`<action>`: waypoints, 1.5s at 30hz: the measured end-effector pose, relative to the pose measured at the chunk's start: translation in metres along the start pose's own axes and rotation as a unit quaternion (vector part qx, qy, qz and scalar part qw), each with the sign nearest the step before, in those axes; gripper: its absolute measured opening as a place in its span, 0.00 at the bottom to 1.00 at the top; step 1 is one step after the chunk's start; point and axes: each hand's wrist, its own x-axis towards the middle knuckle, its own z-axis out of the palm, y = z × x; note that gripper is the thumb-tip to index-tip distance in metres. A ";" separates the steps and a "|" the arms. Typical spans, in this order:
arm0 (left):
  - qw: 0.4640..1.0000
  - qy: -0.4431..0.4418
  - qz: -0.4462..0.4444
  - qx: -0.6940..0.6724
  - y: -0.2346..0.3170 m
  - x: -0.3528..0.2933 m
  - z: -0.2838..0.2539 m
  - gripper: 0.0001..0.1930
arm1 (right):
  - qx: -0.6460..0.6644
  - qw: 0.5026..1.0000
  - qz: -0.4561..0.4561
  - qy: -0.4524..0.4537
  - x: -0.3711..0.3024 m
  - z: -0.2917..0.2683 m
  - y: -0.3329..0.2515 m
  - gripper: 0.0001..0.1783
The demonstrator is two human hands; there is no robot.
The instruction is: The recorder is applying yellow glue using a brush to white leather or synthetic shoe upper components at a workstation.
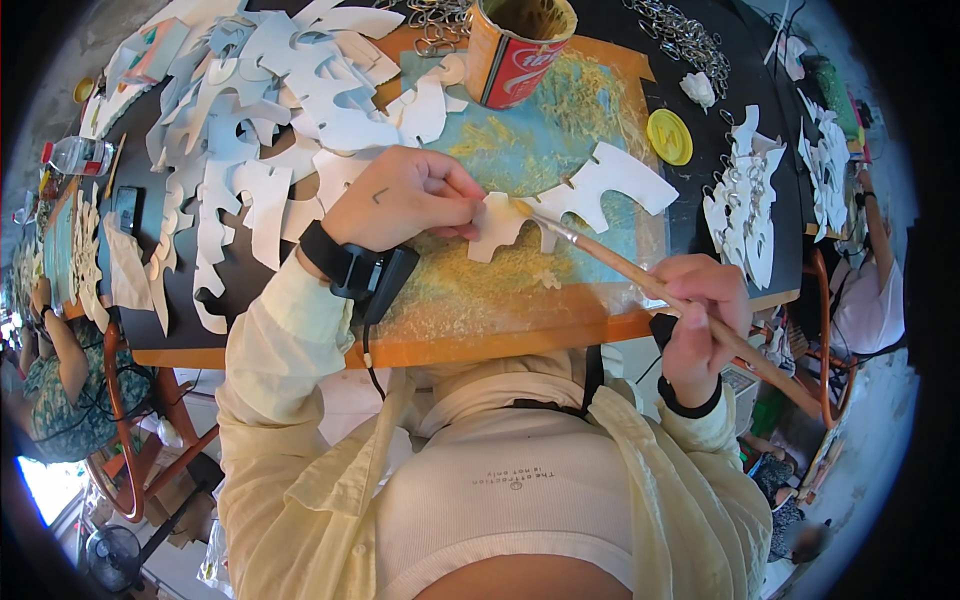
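Note:
My left hand [410,200] is closed, pinching the left end of a curved, notched white cut-out piece [620,185] over the glue-smeared work board. My right hand [705,320] is wrapped round the wooden handle of a brush [640,275]. The brush's yellowish bristle tip rests at the piece's upper edge, close to my left fingertips. Beyond my hands stands an open red-and-tan can [515,60], its inner rim coated in dried yellowish stuff. The blue-green board [590,255] beneath is crusted with yellow residue.
Heaped white cut-out pieces [290,90] cover the table's left side. A round yellow lid [669,137], metal rings [690,45] and pieces with rings [742,200] lie to the right. A bottle [80,156] and phone [127,208] are far left. Other people sit at both sides.

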 end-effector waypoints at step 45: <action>0.993 0.066 -0.009 0.094 -0.001 -0.010 0.002 0.06 | -0.006 1.000 -0.004 -0.009 0.006 -0.005 0.019 0.11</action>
